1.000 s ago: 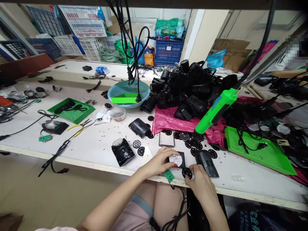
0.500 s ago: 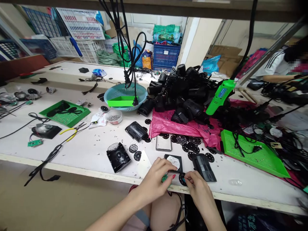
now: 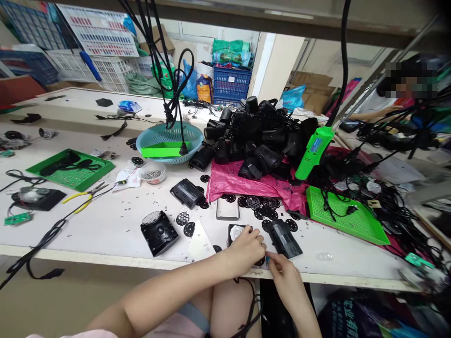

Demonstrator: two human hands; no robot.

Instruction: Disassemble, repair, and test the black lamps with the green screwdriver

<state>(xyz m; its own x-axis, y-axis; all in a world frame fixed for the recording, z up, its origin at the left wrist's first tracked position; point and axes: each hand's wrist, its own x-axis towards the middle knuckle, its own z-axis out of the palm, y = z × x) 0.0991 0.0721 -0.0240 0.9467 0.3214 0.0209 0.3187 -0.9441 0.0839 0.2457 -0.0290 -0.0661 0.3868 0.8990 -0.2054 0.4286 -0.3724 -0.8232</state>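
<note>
At the table's near edge, my left hand [image 3: 246, 249] lies curled over the near side of a small black square housing [image 3: 234, 231] with a white disc inside it. My right hand [image 3: 286, 278] is just to the right of it, fingertips pinching a black perforated disc [image 3: 261, 262] that sits between the two hands. Close beyond my right hand lies a black ribbed housing [image 3: 283, 238]. Several more black discs [image 3: 262, 206] are scattered ahead by the pink bag [image 3: 239, 182]. The small green circuit board is hidden under my left hand.
A pile of black devices [image 3: 260, 136] sits behind the bag, with a hanging green electric screwdriver [image 3: 313, 150] beside it. Green trays [image 3: 366, 230] [image 3: 102, 166], a teal basket [image 3: 169, 141], a screw bowl [image 3: 152, 172], pliers [image 3: 84, 195] and another black housing [image 3: 158, 232] lie around. A co-worker's arm [image 3: 373, 112] is at the far right.
The view has swung right and down a little. My left hand has slid over the square housing, covering the green board, and my right hand has brought the black disc against it.
</note>
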